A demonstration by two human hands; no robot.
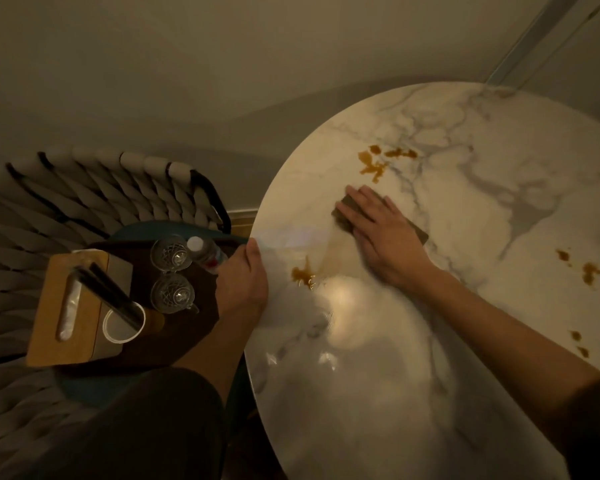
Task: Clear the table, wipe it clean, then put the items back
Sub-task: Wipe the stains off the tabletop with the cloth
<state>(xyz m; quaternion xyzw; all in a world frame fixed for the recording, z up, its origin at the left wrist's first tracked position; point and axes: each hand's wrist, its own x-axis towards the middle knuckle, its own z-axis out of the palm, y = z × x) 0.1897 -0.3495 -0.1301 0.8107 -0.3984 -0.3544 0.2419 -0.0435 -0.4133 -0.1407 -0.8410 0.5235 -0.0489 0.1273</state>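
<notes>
The round white marble table (pixel 465 341) carries brown spill stains: one patch (pixel 374 164) beyond my right hand, one (pixel 303 273) near the left edge, others (pixel 589 270) on the right. My right hand (pixel 381 233) lies flat with straight fingers on a dark cloth (pixel 345 211) and presses it to the tabletop. A faint brown smear trails below the cloth. My left hand (pixel 245 278) grips the table's left edge, thumb on top.
On the woven chair (pixel 66 202) to the left sits a dark tray (pixel 174 337) holding two cut-glass cups (pixel 170 254), a plastic water bottle (pixel 205 252), a wooden-lidded tissue box (pixel 70 310) and a white cup with dark chopsticks (pixel 123 322). A wall stands behind.
</notes>
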